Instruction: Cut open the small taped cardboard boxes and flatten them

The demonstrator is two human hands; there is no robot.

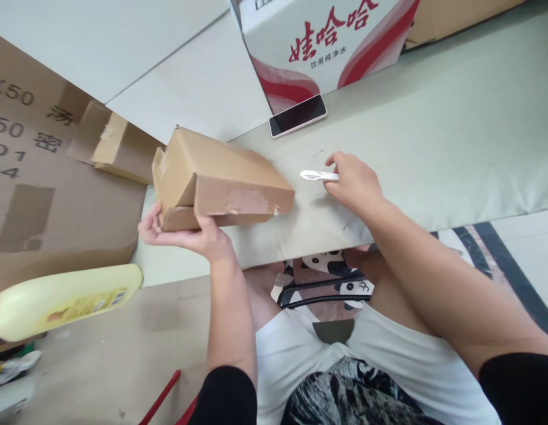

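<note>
A brown cardboard box (233, 171) is tilted on the pale green cloth surface, its left end raised. My left hand (189, 236) grips that box from below at its near left end, with the thumb on its near side and fingers around the corner. Torn paper and tape marks show along the box's near side. My right hand (351, 180) is closed around a slim white box cutter (318, 175), which points left toward the box without touching it. Whether its blade is out cannot be seen.
A phone (298, 116) lies behind, against a white and red printed carton (327, 53). Large cardboard boxes (26, 195) stand at the left, near a pale yellow bottle (70, 301). The cloth-covered surface (468, 136) extends right. Dark thin scraps lie near my right hand.
</note>
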